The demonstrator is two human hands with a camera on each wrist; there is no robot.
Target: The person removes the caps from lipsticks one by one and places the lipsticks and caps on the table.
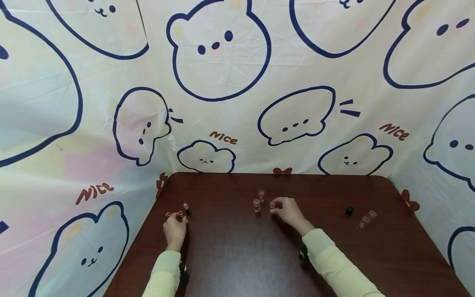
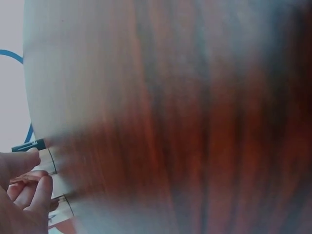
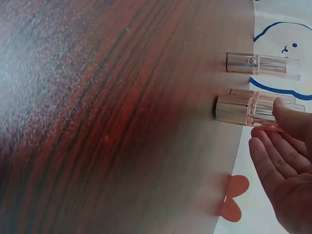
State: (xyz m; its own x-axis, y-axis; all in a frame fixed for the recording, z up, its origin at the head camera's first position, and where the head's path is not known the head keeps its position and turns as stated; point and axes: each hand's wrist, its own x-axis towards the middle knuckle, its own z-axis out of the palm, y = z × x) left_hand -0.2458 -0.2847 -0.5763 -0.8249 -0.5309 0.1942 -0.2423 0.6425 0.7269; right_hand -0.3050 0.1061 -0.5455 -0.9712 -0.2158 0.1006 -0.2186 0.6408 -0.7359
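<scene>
At the table's left side my left hand (image 1: 174,232) pinches a small clear-and-rose lipstick tube (image 1: 181,215) between thumb and fingers. A second such tube (image 1: 168,214) stands just left of those fingers. Behind them is an open lipstick (image 1: 187,208) with a black base and pinkish top. Near the far middle, my right hand (image 1: 290,213) holds another clear lipstick tube (image 3: 233,109) upright, its thumb against the upper part. Two similar tubes, a nearer one (image 1: 256,206) and a farther one (image 1: 261,196), stand to the left of this hand.
On the right part of the brown table (image 1: 230,255) are a small black cap (image 1: 349,211) and two clear pieces, one nearer (image 1: 364,222) and one farther (image 1: 372,214). A cloth printed with cartoon bears (image 1: 219,70) hangs behind the table and along its sides.
</scene>
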